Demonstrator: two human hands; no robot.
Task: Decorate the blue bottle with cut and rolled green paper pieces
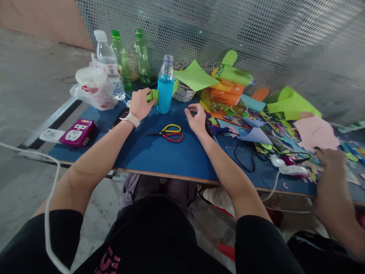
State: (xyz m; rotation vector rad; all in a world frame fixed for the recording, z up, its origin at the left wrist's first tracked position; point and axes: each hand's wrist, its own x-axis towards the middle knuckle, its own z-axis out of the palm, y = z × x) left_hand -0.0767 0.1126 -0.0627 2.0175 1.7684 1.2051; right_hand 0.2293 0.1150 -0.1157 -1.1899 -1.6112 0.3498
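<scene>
My left hand [140,103] is closed round a small folded green piece [153,95], held just left of a bottle of blue liquid [165,88]. My right hand [195,118] hovers over the blue table [159,156] with its fingers curled and thumb near the fingertips; I cannot make out anything in it. Scissors with yellow and red handles [170,133] lie on the table between my two hands. A white watch sits on my left wrist.
Several plastic bottles [122,57] and a bagged white tub [92,89] stand at the back left. A purple power strip [77,132] lies left. Coloured paper scraps [256,114] and a glue gun [288,165] cover the right, where another person's hand [332,161] rests. A perforated metal screen stands behind.
</scene>
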